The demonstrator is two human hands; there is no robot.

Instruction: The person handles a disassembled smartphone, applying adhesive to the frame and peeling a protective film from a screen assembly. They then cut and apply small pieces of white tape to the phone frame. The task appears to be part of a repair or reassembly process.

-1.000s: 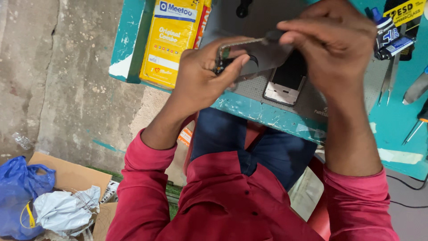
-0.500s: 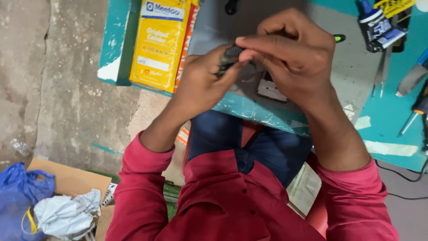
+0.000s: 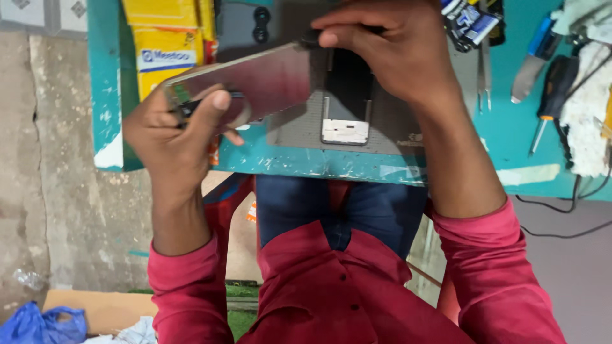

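Both hands grip a flat phone screen panel (image 3: pixel 268 83) above the teal counter (image 3: pixel 357 167): left hand (image 3: pixel 175 137) pinching one end, right hand (image 3: pixel 395 54) the other (tilted, glossy side up).

Teal table (image 3: pixel 510 137); yellow box (image 3: pixel 162 38); red sleeves (image 3: pixel 185 286); blue bag (image 3: pixel 38 325); grey mat (image 3: pixel 299 130)

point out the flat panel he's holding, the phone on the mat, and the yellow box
flat panel (image 3: pixel 268 83), head view, middle of its glossy face
phone (image 3: pixel 345 102), head view, dark centre of its body
yellow box (image 3: pixel 162 54), head view, front face near the blue label
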